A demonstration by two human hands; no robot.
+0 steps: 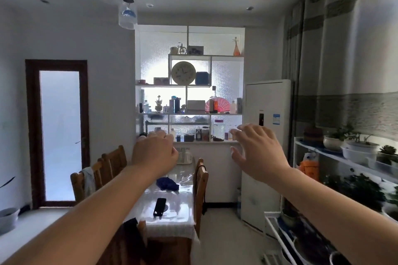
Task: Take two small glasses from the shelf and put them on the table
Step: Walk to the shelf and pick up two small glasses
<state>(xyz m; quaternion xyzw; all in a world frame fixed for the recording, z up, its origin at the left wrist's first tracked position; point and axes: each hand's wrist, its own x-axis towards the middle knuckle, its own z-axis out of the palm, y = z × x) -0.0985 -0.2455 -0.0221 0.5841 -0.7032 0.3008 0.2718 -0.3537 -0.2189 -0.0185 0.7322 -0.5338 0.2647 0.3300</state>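
Both bare arms are held out in front of the camera, toward the shelf [189, 114] set against a frosted, backlit window at the far end of the room. The left hand [154, 153] is seen from the back, its fingers curled loosely inward with nothing gripped in it; it overlaps the shelf's lowest left corner in the view. The right hand [258, 148] is spread wide, fingers and thumb apart and empty, in front of the shelf's lower right edge. The 2 small glasses cannot be made out with certainty among the crowded bottles and jars on the shelf's lowest level, where a large clear jar [219, 130] with a purple lid is set. A round clock [183, 72] is placed on a higher level of the shelf, and a red fan [217, 105] on the level below it. The table [170, 206], covered with a glossy sheet, extends from the base of the shelf toward the camera, with a black remote [160, 206] and a blue cloth [167, 184] lying on it. Wooden chairs [200, 183] are set along both sides of the table, and a white standing air conditioner [265, 148] is placed just right of the shelf.
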